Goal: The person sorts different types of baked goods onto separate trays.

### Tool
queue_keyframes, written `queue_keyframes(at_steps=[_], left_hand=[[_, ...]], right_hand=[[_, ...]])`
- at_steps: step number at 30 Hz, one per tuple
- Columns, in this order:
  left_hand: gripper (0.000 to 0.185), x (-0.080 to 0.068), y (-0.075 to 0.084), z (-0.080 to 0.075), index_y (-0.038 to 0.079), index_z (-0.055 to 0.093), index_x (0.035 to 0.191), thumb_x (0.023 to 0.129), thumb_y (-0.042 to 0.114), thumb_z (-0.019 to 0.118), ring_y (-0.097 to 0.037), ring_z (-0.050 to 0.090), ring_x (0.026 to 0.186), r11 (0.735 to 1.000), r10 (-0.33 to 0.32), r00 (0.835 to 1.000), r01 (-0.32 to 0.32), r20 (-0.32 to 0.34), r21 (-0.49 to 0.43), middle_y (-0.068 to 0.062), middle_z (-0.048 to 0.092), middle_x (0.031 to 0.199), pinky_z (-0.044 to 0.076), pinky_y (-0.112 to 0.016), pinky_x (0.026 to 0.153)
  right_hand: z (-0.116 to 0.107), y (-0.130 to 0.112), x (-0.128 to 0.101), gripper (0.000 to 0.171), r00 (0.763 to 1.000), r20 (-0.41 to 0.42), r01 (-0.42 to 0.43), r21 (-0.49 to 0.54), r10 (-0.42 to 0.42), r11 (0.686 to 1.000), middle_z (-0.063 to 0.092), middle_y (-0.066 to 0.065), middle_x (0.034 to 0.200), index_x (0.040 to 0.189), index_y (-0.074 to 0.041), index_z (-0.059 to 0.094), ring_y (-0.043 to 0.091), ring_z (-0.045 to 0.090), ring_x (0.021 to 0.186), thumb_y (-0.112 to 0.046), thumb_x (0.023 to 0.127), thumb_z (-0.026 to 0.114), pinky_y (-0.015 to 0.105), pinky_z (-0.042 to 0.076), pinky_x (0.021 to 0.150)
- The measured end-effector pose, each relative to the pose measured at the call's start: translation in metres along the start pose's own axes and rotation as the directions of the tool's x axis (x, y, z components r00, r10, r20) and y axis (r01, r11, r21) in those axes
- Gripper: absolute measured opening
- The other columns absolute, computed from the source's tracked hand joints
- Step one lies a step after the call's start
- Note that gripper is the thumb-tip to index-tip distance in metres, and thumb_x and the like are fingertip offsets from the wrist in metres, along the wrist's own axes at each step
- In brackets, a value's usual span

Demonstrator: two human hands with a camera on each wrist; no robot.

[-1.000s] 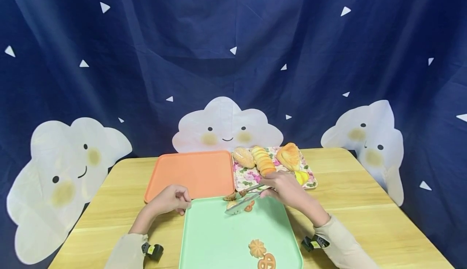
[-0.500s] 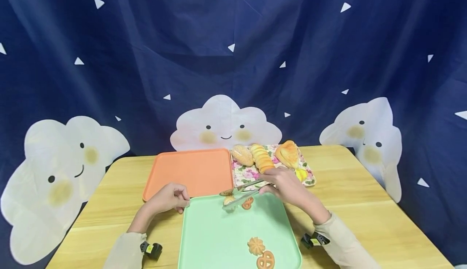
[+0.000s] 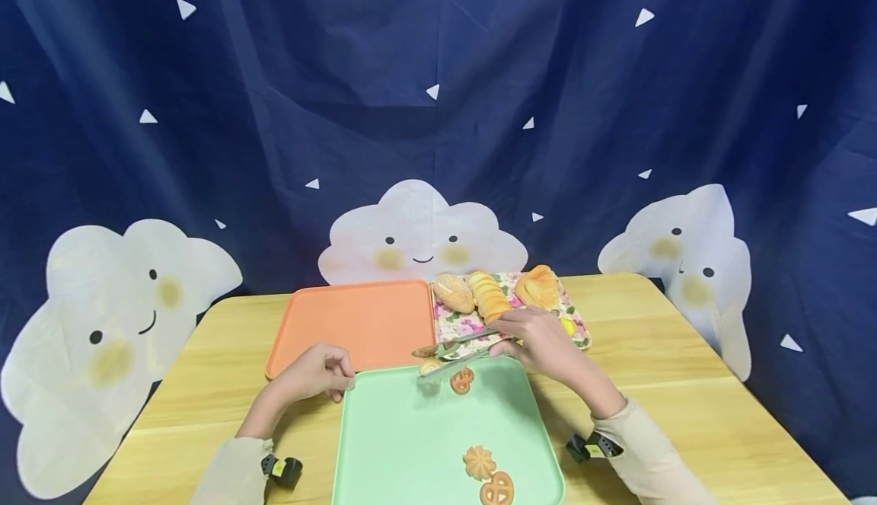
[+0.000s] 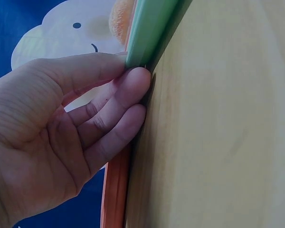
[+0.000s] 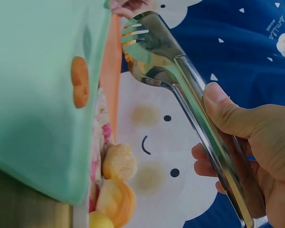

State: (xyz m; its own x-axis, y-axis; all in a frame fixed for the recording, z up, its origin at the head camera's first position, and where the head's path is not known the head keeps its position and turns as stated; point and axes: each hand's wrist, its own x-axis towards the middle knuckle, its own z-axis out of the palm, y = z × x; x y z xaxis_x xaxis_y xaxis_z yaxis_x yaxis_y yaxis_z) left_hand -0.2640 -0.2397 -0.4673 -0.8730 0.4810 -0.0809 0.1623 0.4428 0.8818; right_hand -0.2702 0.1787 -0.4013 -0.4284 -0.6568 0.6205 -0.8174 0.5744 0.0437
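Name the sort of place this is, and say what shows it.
Probably a staged tabletop setup rather than a working bakery: a blue curtain printed with smiling clouds hangs behind the wooden table, and a green tray bears cookie-shaped pieces.

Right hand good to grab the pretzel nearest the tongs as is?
Probably not yet: the right hand grips tongs, which seem to have a pale pastry between their ends. Nothing covers the pretzel, so the way looks free otherwise.
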Motion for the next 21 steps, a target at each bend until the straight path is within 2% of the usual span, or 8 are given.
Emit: queue_keyframes(at_steps=[5,9,12,15,21], left_hand=[[0.012,-0.001,-0.002,0.001,-0.003,0.065,0.083,0.089,0.003,0.073,-0.024,0.068,0.058,1.0,0.0,1.0,0.0,-0.008,0.009,-0.013,0.068,0.071,0.059,-0.033,0.058],[0.012,0.0,-0.005,0.001,-0.003,0.065,0.083,0.089,0.003,0.074,-0.024,0.068,0.058,1.0,0.01,1.0,-0.01,-0.012,0.008,-0.013,0.068,0.071,0.059,-0.033,0.058],[0.012,0.001,-0.006,0.002,-0.004,0.065,0.083,0.088,0.002,0.074,-0.023,0.068,0.058,1.0,0.009,1.0,-0.009,-0.011,0.0,-0.013,0.068,0.071,0.059,-0.033,0.058],[0.011,0.001,-0.006,0.003,-0.003,0.065,0.083,0.088,0.002,0.074,-0.022,0.068,0.057,1.0,0.01,1.0,-0.01,-0.012,-0.002,-0.013,0.068,0.07,0.058,-0.032,0.057],[0.011,0.0,-0.004,0.003,-0.003,0.066,0.081,0.087,0.001,0.074,-0.022,0.067,0.056,1.0,0.016,1.0,-0.015,-0.015,0.02,-0.013,0.068,0.07,0.058,-0.032,0.056]], right_hand=[[-0.009,0.004,0.004,0.036,1.0,-0.025,-0.011,-0.008,0.011,1.0,0.073,0.001,0.084,0.1,-0.009,0.078,0.016,0.068,0.072,-0.034,0.075,0.083,0.034,0.055,0.065],[-0.014,0.009,0.009,0.035,0.998,-0.056,-0.035,-0.033,0.033,0.999,0.076,0.004,0.089,0.101,-0.008,0.078,0.019,0.07,0.075,-0.038,0.082,0.078,0.038,0.057,0.067],[-0.015,0.013,0.015,0.044,0.995,-0.096,-0.041,-0.049,0.037,0.998,0.076,0.005,0.091,0.101,-0.007,0.078,0.02,0.07,0.073,-0.048,0.091,0.067,0.036,0.055,0.062],[-0.014,0.015,0.024,0.056,0.991,-0.129,-0.049,-0.06,0.041,0.997,0.075,0.006,0.088,0.102,-0.005,0.078,0.019,0.065,0.066,-0.055,0.094,0.056,0.032,0.05,0.055],[-0.005,0.019,0.041,0.057,0.984,-0.169,-0.075,-0.094,0.059,0.993,0.073,0.007,0.086,0.108,-0.004,0.078,0.017,0.06,0.061,-0.055,0.093,0.058,0.028,0.043,0.05]])
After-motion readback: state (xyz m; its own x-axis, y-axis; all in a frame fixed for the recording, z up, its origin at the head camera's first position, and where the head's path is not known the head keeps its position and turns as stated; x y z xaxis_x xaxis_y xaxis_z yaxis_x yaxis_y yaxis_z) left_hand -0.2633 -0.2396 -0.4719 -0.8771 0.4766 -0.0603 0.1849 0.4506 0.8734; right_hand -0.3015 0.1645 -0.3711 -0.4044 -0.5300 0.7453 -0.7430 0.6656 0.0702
